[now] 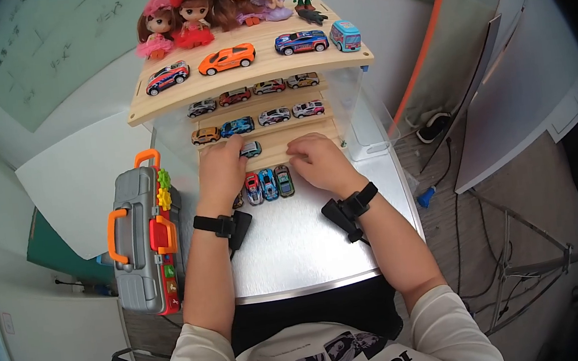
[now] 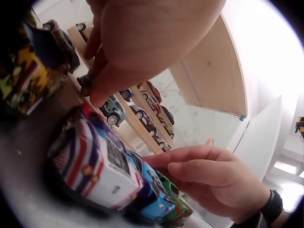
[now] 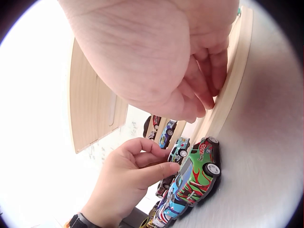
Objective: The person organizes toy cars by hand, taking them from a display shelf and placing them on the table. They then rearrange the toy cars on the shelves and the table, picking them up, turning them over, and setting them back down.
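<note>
My left hand [image 1: 227,170] reaches onto the lowest shelf, its thumb and fingers around a small toy car; mostly the dark wheel [image 2: 84,84] shows between them. Beside those fingers a teal toy car [image 1: 250,149] stands on the same shelf. My right hand [image 1: 319,159] rests at the right part of that shelf's front edge, fingers relaxed and holding nothing. On the metal table just before the shelf stand a red-and-white toy car [image 1: 253,187], a blue toy car [image 1: 268,184] and a green toy car [image 3: 194,173], side by side. A yellow toy car [image 2: 28,71] is partly hidden by my left wrist.
Two upper steps of the wooden rack hold several toy cars [image 1: 274,116] between clear side panels. The rack's top board [image 1: 255,71] bears larger cars, a small bus [image 1: 345,36] and dolls [image 1: 193,16]. Left of the table stands a grey toolbox [image 1: 136,248] with orange handles.
</note>
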Motion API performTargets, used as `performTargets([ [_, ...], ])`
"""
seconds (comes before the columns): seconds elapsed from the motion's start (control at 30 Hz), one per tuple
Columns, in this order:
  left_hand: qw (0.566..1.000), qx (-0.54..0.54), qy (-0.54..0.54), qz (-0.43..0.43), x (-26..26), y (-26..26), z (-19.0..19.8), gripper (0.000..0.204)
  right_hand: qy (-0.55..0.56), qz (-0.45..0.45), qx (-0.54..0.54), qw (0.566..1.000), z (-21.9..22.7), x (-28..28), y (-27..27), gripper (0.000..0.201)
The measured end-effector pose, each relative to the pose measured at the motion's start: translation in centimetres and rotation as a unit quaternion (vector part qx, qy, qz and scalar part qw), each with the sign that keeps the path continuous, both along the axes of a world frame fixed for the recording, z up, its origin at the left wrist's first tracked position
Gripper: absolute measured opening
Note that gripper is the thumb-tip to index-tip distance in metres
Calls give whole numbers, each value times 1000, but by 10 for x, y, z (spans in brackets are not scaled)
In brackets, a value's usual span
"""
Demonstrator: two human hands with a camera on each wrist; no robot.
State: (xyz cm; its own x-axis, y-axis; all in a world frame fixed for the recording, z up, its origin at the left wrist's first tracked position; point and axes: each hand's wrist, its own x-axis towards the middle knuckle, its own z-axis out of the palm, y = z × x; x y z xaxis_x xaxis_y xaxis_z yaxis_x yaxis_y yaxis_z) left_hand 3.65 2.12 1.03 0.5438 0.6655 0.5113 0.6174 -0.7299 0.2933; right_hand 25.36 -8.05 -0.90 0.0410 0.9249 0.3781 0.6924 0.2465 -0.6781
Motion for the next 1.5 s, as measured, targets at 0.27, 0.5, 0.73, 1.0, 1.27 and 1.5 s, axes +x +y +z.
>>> performTargets([
  [0.27, 1000, 26, 4, -1, -5, 3, -9, 25, 8, -4, 48, 999, -3, -2, 1, 21],
  [0.5, 999, -44, -23, 18, -15, -6, 3, 29, 5, 12, 41, 999, 19, -8, -8, 27],
  [0.73, 997, -18, -46, 53, -27, -9, 5, 33, -106, 75, -124, 984, 24, -16, -17, 37],
  [1.0, 994, -89, -56, -40, -9, -28, 12, 29, -136, 104, -143, 975, 31, -16, -23, 48],
  [1.27, 989, -109, -40, -92, 1, -42, 10, 29, -44, 48, -74, 995, 28, 0, -14, 39],
  [1.5, 988, -140, 0, -71, 3, -44, 7, 33, -83, -112, 27, 990, 12, 7, -1, 34],
])
